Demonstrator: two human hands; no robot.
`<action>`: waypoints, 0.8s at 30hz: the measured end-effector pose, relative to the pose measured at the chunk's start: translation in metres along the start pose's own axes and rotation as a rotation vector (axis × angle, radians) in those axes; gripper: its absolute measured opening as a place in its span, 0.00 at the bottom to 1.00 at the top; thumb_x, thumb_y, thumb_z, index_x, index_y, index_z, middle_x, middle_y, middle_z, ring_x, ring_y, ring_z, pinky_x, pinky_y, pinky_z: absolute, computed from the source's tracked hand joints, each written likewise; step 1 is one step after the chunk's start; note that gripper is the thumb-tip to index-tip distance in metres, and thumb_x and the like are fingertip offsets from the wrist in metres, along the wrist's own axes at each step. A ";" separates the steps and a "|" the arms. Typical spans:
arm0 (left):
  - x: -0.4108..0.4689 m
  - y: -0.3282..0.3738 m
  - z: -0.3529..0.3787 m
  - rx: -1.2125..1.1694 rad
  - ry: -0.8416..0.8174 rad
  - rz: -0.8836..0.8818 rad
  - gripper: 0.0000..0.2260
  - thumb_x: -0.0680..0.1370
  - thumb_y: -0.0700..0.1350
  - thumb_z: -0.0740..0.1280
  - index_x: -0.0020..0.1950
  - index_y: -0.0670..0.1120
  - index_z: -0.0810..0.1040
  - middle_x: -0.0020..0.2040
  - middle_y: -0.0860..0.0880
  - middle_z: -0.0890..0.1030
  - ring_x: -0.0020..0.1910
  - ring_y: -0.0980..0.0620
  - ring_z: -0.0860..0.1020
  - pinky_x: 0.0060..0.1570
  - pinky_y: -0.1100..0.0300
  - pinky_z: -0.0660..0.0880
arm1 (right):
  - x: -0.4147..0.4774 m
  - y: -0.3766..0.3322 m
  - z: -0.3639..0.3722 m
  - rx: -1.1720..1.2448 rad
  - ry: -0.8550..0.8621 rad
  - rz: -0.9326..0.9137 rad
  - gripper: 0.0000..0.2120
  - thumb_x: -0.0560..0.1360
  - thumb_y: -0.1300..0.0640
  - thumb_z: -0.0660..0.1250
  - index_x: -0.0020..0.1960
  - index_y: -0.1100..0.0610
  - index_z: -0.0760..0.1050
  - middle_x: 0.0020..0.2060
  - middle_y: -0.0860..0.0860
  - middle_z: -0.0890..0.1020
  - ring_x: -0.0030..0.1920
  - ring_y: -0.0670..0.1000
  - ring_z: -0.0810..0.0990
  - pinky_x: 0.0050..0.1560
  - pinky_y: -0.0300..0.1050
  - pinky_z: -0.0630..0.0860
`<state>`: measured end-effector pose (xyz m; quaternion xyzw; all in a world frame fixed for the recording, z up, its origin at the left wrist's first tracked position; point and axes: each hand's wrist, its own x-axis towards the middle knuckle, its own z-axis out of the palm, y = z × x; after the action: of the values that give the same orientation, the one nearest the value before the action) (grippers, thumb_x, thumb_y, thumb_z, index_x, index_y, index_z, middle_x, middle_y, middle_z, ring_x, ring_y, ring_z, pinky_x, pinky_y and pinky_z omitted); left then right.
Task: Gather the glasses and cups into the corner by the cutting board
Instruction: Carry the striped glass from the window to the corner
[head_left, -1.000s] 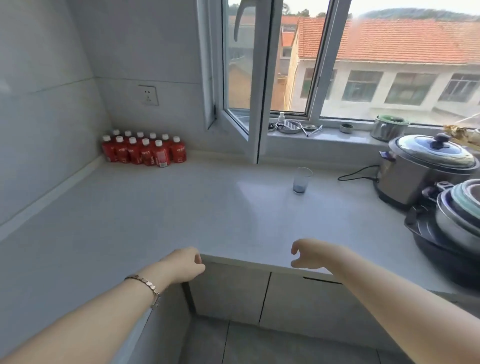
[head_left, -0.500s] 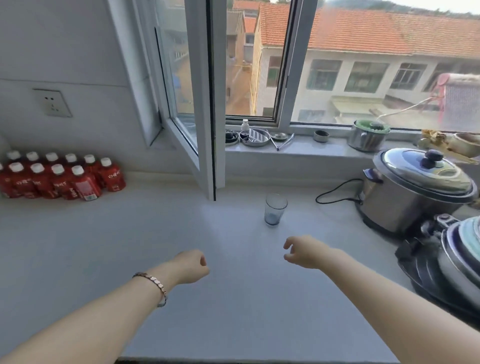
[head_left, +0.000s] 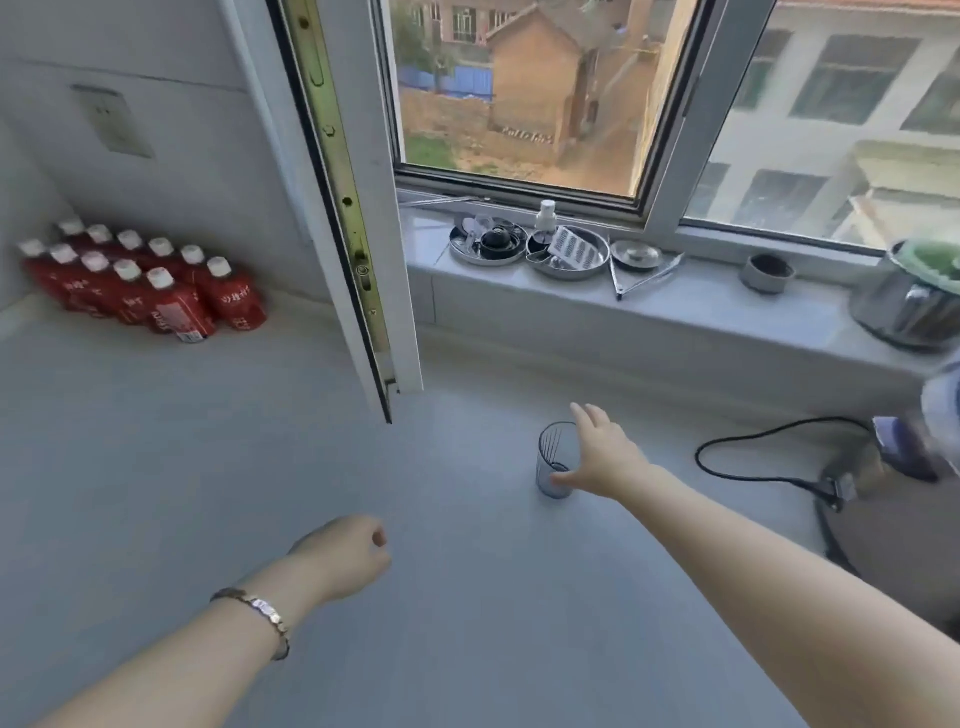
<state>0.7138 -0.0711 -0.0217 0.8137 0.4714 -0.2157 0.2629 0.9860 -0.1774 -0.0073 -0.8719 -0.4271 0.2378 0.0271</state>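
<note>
A clear bluish glass (head_left: 555, 457) stands upright on the grey countertop (head_left: 467, 597), just below the window sill. My right hand (head_left: 602, 454) is at its right side with fingers spread, the thumb near the base and the fingers above the rim, not closed around it. My left hand (head_left: 345, 553), with a bracelet on the wrist, hovers over the counter nearer to me, loosely curled into a fist and holding nothing. No cutting board is in view.
An open window sash (head_left: 358, 218) juts over the counter left of the glass. Several red bottles (head_left: 150, 291) fill the back left corner. Metal dishes (head_left: 566, 252) and a small pot (head_left: 914, 296) sit on the sill. A black cord (head_left: 753, 462) runs to a cooker at right.
The view has moved closer to the counter and window. My right hand has reached forward from open counter to the glass and spread its fingers. My left hand stayed curled.
</note>
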 end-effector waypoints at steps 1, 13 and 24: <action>-0.001 0.001 0.004 -0.010 0.005 -0.026 0.08 0.76 0.50 0.60 0.53 0.50 0.75 0.57 0.49 0.79 0.52 0.49 0.77 0.55 0.60 0.73 | 0.006 0.003 0.003 0.002 -0.017 -0.038 0.44 0.71 0.46 0.70 0.77 0.54 0.48 0.77 0.50 0.52 0.74 0.55 0.59 0.69 0.51 0.67; -0.083 -0.059 0.042 -0.360 0.097 -0.295 0.11 0.77 0.49 0.61 0.56 0.48 0.76 0.58 0.49 0.79 0.55 0.50 0.78 0.50 0.63 0.70 | -0.032 -0.057 0.031 -0.241 -0.075 -0.472 0.38 0.66 0.47 0.71 0.72 0.50 0.61 0.67 0.48 0.66 0.64 0.54 0.69 0.57 0.46 0.74; -0.307 -0.213 0.151 -0.645 0.255 -0.649 0.03 0.78 0.50 0.61 0.48 0.52 0.71 0.49 0.52 0.75 0.49 0.51 0.74 0.51 0.60 0.70 | -0.217 -0.271 0.147 -0.268 -0.242 -1.020 0.38 0.66 0.47 0.71 0.72 0.50 0.61 0.67 0.47 0.66 0.65 0.53 0.69 0.60 0.47 0.75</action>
<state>0.3693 -0.2780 -0.0016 0.5213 0.7726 -0.0274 0.3613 0.6097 -0.1931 0.0161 -0.5160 -0.8230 0.2367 -0.0215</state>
